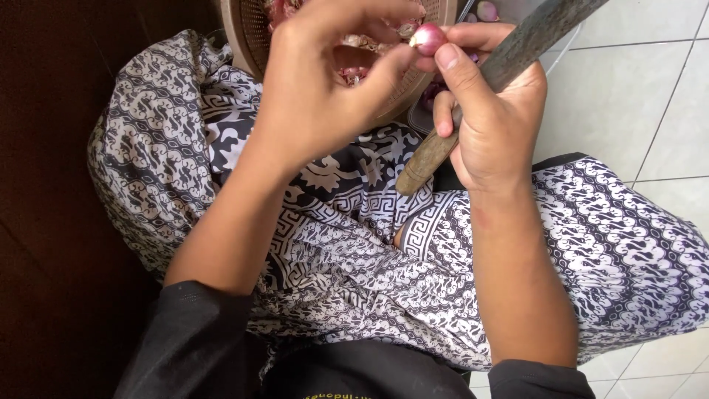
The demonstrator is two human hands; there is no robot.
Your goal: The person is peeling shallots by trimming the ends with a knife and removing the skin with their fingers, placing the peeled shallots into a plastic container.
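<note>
Left hand (317, 96) pinched a small round pink-purple shallot (428, 37) between thumb and fingertips, grip narrow and closed on it. Right hand (491, 125) had its grip wrapped tight round the worn brown wooden handle of a long grey-bladed knife (509, 63), thumb pushed forward so it touched the shallot too. The shallot sat high in frame, held in the air between both hands, just over the rim of a round tan plastic colander (240, 37). The blade ran up and to the right, out of the top edge; its edge was not clear to see.

Both hands worked above the lap, which was covered by a black-and-white patterned batik cloth (347, 244). White floor tiles (635, 89) showed at right.

Risks, as judged: the shallot was small and smooth, so it could slip from the pinch and drop into the colander or onto the cloth. The right thumb lay close beside the blade, and the left fingertips were near it as well; a slip of the knife under pressure could nick either. No worktop supported anything, so all steadiness came from the hands.

Counts: one shallot held; one knife; one colander, partly hidden by the hands, with pinkish skins or more shallots inside, number not countable. A few loose pink bits (487, 10) lay beyond the colander, at least one, rest too cropped to tell. Two hands, both the person's own.
</note>
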